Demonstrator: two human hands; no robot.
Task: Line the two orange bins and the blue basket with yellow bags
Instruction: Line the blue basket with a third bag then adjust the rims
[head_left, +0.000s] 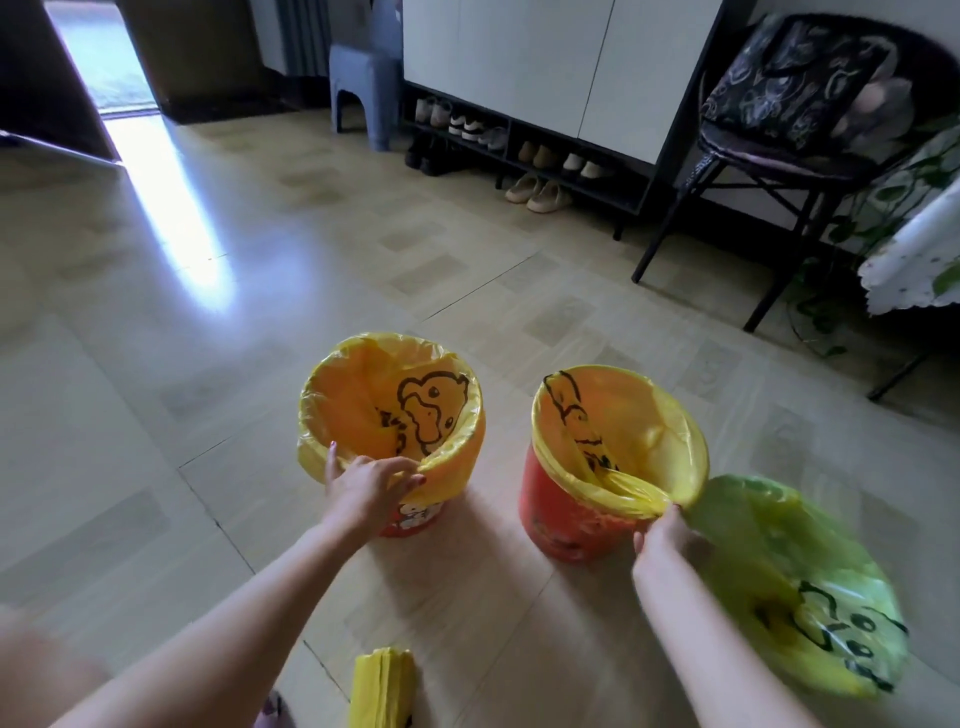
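Both orange bins (561, 525) were lined; left hand (363, 486) gripped one rim, right hand (662, 540) pinched a loose yellow bag (795, 582). I'd fold edges evenly.

2 orange bins (410, 519) (556, 519), 3 opened yellow bags (363, 395) (639, 415) (795, 587), 1 folded stack (382, 688), 2 hands (363, 486) (667, 540).
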